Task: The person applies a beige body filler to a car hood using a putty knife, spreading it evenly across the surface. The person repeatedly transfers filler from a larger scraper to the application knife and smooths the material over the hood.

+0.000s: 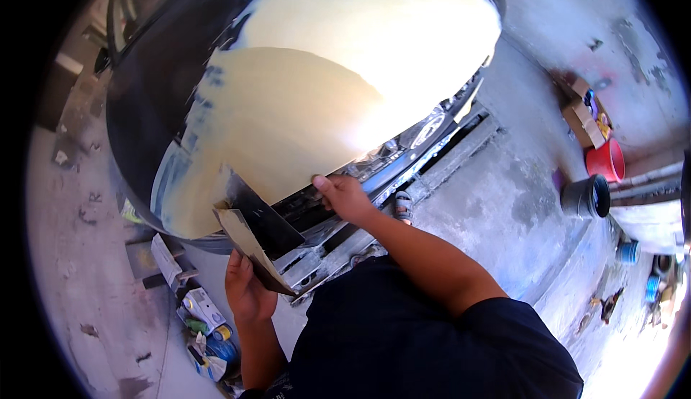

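A car hood (pixel 277 111) spreads ahead of me, coated over a large part with pale yellow filler; its left side is dark and bare of the coat. My left hand (pixel 250 291) is closed on a flat beige-brown board (pixel 253 251), held tilted at the hood's near corner. Beside the board lies a dark rectangular piece (pixel 263 219), whose kind I cannot make out. At the hood's front edge, my right hand (pixel 344 196) is curled, thumb on the rim and the other fingers partly hidden below it.
Under the hood's edge shows the car's open front (pixel 389 156). A cardboard box (pixel 581 122), a red bucket (pixel 606 160) and a black bucket (pixel 586 197) stand at the right wall. Boxes and supplies (pixel 205 311) lie at lower left. My sandalled foot (pixel 403 207) is below.
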Action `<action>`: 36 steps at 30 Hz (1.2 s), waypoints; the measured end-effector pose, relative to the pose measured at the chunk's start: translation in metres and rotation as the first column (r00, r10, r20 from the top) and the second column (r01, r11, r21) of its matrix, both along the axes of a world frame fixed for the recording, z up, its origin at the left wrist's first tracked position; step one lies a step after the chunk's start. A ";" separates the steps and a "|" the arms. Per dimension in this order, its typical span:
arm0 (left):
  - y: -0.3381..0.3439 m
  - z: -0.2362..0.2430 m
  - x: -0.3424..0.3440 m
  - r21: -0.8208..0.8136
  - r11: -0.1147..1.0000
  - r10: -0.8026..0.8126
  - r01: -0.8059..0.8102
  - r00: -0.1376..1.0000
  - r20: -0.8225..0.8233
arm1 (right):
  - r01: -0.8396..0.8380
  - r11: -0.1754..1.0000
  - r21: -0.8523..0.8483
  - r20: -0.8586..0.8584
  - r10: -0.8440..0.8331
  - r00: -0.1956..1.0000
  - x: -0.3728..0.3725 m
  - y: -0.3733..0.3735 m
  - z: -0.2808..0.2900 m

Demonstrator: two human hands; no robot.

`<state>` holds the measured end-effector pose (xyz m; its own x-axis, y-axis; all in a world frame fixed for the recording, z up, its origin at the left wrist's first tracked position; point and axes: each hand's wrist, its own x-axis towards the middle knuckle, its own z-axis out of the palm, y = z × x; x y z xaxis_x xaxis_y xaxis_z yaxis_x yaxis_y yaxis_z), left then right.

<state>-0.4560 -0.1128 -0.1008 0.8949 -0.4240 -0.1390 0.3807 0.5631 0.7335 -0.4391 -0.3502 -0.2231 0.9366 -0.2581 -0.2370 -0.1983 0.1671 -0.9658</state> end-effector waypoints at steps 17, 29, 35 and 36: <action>0.065 -0.001 -0.039 -0.087 0.970 0.226 -0.225 0.974 -0.003 | -0.186 0.894 -0.409 0.050 0.226 0.973 0.029 0.089 0.019; 0.022 0.002 -0.024 -0.194 0.976 -0.102 0.095 0.994 -0.026 | -0.431 0.897 0.096 0.354 0.374 0.857 -0.010 0.041 0.131; -0.003 0.021 -0.007 -0.261 0.961 0.130 -0.094 0.984 0.123 | -0.258 0.937 0.235 0.520 0.103 0.848 -0.005 -0.006 0.150; -0.006 0.026 -0.005 -0.263 0.949 0.215 -0.173 0.967 0.139 | -0.249 0.945 0.210 0.487 0.119 0.865 -0.013 -0.015 0.153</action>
